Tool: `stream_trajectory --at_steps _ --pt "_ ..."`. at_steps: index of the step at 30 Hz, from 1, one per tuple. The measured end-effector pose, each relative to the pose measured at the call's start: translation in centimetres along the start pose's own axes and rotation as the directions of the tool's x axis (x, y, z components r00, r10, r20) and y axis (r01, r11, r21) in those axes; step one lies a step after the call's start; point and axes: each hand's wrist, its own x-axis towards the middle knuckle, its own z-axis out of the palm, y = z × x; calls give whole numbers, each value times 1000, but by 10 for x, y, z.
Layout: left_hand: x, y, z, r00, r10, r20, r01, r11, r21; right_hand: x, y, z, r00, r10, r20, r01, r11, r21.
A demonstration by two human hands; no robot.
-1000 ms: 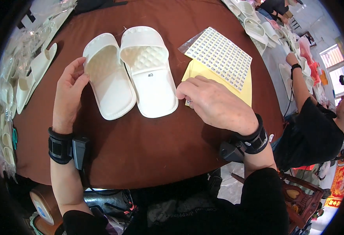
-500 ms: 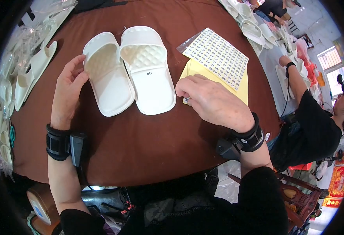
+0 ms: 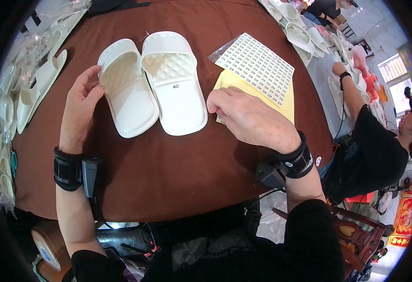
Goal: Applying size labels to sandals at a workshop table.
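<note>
Slipper at right lying on table, just left of nearer right hand, long axis pointing away; that hand curling inward, pinch hidden. Left hand touching left slipper's outer edge, clasp unclear.

I note, from tableside, clock set to the wearer's view: shirt black, faded grey print at 6 o'clock. Short black sleeves near 4 and 7. Left hand and right hand bare. Wide black wrist straps, near 9 and 3, each with dark boxy module and thin black cable.
</note>
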Motion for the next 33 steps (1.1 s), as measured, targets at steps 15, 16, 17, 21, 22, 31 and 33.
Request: stream_trajectory --at_steps 15,16,17,21,22,31,33 --pt "0 -1 -2 1000 6 -3 -6 1000 19 -1 -4 -2 998 59 27 -59 998 -1" --pt "-1 0 -3 1000 7 -4 -6 1000 19 -1 -5 -2 998 55 7 -55 999 -1" --pt "-1 0 -2 1000 5 -4 -5 1000 19 -1 -3 0 999 53 -12 -53 999 1" --pt "0 -1 0 1000 10 -5 -10 1000 11 -1 1 3 999 10 -31 -11 999 -35" --pt "0 -1 1 1000 9 -5 -9 1000 4 -1 2 3 1000 13 -17 -13 1000 -19" --pt "1 -1 -2 1000 8 1 -8 1000 13 -1 1 2 1000 9 -3 -9 1000 17" --pt "1 0 -1 1000 7 0 -7 1000 21 -1 1 2 1000 17 1 -17 1000 17"
